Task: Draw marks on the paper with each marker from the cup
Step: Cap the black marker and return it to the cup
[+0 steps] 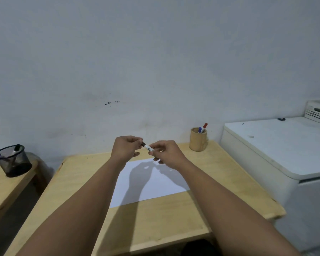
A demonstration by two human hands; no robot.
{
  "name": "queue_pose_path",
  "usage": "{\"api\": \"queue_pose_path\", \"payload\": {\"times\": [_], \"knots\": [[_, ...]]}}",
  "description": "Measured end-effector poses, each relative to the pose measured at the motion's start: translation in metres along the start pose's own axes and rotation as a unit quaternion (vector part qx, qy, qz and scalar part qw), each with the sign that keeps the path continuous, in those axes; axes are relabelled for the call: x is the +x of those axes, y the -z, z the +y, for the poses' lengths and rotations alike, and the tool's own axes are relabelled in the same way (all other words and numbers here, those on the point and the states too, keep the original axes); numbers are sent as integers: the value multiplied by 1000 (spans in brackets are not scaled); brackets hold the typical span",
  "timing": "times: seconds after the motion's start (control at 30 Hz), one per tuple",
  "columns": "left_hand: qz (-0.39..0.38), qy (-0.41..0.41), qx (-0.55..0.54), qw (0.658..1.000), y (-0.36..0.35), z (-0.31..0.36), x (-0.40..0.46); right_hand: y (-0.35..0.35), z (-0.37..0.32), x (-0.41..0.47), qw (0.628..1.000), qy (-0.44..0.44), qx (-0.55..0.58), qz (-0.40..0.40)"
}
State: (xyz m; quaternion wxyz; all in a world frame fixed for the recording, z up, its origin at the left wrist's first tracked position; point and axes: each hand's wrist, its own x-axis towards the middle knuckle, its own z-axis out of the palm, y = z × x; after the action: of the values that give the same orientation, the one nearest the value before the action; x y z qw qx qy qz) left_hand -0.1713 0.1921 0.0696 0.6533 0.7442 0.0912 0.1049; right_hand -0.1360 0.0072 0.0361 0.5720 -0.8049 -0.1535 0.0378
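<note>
Both my hands are raised above a white sheet of paper [151, 183] on the wooden table [164, 218]. My right hand [164, 152] grips the white barrel of a black marker [148, 147]. My left hand [127, 146] pinches its black cap end [143, 144]; whether the cap is on or pulled free I cannot tell. A bamboo cup [198, 139] stands at the table's far right corner, holding a red marker [204, 126] and a blue marker [199, 129]. The paper shows only the shadow of my hands.
A black mesh pen holder [13, 161] with pens stands on a second wooden table at the left. A white appliance [277, 154] sits close to the right of the table, with a white perforated basket [319, 111] on its far end. A grey wall runs behind.
</note>
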Motion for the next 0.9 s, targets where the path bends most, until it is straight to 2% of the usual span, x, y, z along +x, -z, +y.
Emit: {"api": "queue_pose_path", "payload": {"times": [0.3,0.43,0.53,0.63,0.73,0.9], "knots": [[-33,-11,-8,999,-49,24,6,34,3,-3,998,20,21,62],[-77,-6,27,997,-77,25,22,66,10,6,997,13,-32,68],[-100,-22,35,994,-109,19,39,109,-2,29,987,29,-55,150],[-79,-59,110,989,-144,7,60,157,-22,55,967,48,-55,245],[-97,-56,177,978,-176,-10,77,193,-25,84,958,48,-58,275],[-141,-31,199,969,-219,-40,103,208,2,118,951,67,-92,288]]}}
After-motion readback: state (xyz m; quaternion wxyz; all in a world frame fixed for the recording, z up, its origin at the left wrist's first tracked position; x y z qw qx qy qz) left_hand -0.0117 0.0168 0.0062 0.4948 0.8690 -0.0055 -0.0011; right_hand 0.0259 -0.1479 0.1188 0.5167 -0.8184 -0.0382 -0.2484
